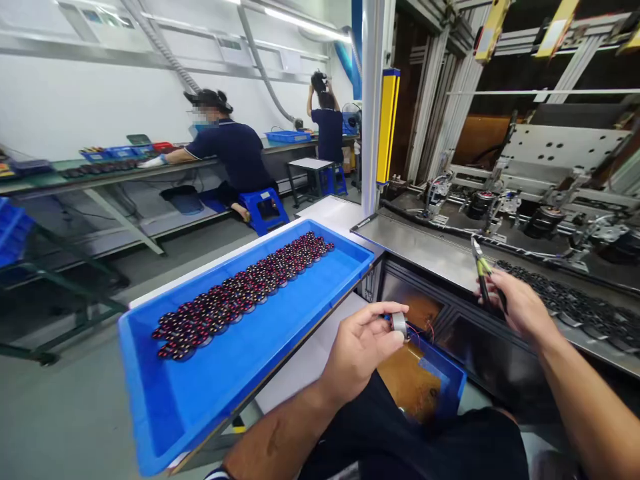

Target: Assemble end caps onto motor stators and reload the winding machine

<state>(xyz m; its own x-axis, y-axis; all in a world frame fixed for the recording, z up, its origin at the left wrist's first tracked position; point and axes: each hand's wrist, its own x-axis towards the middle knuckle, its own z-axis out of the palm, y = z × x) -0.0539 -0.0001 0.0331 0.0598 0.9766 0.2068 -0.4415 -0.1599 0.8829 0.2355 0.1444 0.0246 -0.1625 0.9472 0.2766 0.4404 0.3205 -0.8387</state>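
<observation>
My left hand (361, 347) is closed on a small round metal part (399, 324) with thin red wires trailing from it, held above a small blue bin (443, 383). My right hand (517, 303) is closed on the handles of small pliers (481, 269) with yellow-green grips, tips pointing up, over the machine's metal ledge (425, 250). To the left lies a long blue tray (260, 333) holding several rows of dark round coils with red windings (245, 293).
A machine (525, 193) with fixtures and a belt of dark round parts (575, 300) fills the right. A yellow light-curtain post (387, 127) stands by it. Two people sit at benches (100, 173) at the back, on blue stools (263, 208).
</observation>
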